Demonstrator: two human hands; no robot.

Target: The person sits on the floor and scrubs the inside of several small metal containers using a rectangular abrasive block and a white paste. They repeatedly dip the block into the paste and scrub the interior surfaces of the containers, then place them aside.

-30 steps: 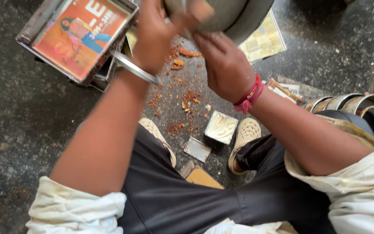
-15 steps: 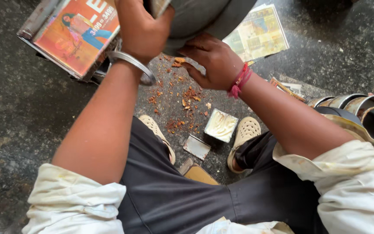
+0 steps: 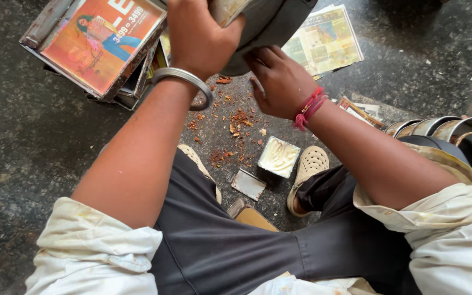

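Head view showed me, nearest, the dark trousers and the two pale clogs on the stone floor (image 3: 39,164). Between the clogs lay a small square tin of pale grease (image 3: 278,157) and a flat metal square (image 3: 248,184), both well below the fingers and untouched.

Further out, orange-brown scrapings (image 3: 236,123) were scattered on the floor just beneath the fingers. Above them the right hand (image 3: 282,79) had its fingers curled against the underside of the dark round metal vessel (image 3: 271,24), seemingly pinching a thin scraping tool; I could not tell how firmly. The left hand (image 3: 200,38), with a steel bangle (image 3: 184,82) at the wrist, had its fingers closed over the near edge of the vessel, gripping it together with a folded scrap of paper. The vessel sat at the top of the picture, raised off the floor, partly out of view.

Compared with a second earlier, the right hand had dropped from the top of the vessel to under its rim, and the left had slid higher along the edge, so the vessel seemed to have turned. I judged the scraping had reached a fresh patch, with more flakes likely to fall.

Beyond the fingers to the left stood a stack of flat trays (image 3: 94,46) with a printed sheet on top; to the right lay a newspaper (image 3: 326,41), and far right a row of metal rings (image 3: 454,134).
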